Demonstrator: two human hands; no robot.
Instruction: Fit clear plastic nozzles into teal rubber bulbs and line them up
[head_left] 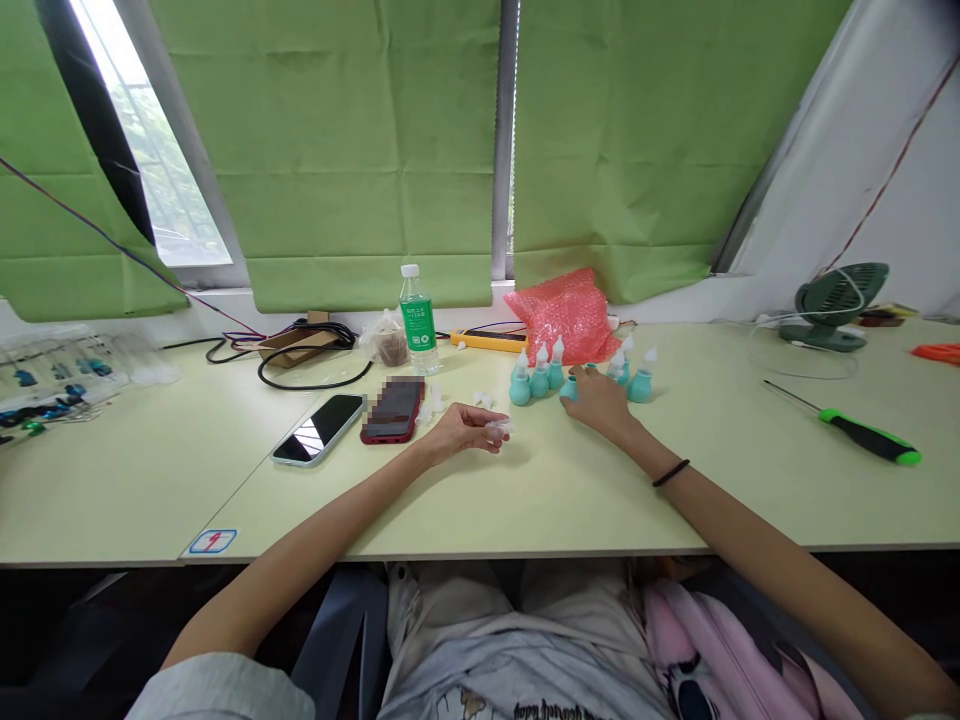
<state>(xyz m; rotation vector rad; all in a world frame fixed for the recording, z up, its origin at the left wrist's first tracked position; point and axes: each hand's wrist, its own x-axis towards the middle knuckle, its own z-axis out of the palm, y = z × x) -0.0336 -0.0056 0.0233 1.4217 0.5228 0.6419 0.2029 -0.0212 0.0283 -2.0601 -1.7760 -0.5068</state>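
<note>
Several teal bulbs with clear pointed tips stand in a group right of centre, among them one at the front left (520, 388) and one at the right end (641, 384). My right hand (598, 402) reaches into the group, its fingers closed on a teal bulb (570, 387). Left of the group, my left hand (469, 430) pinches a small translucent piece (498, 430) just above the table. More small clear pieces (430, 402) lie beyond my left hand, beside a red-edged phone.
Left of my hands lie a red-edged phone (394, 410) and a white phone (319, 430). Behind stand a water bottle (418, 325) and pink bubble wrap (566, 318). A screwdriver (870, 435) and a green fan (832, 305) are at the right. Black cables (315, 385) lie back left.
</note>
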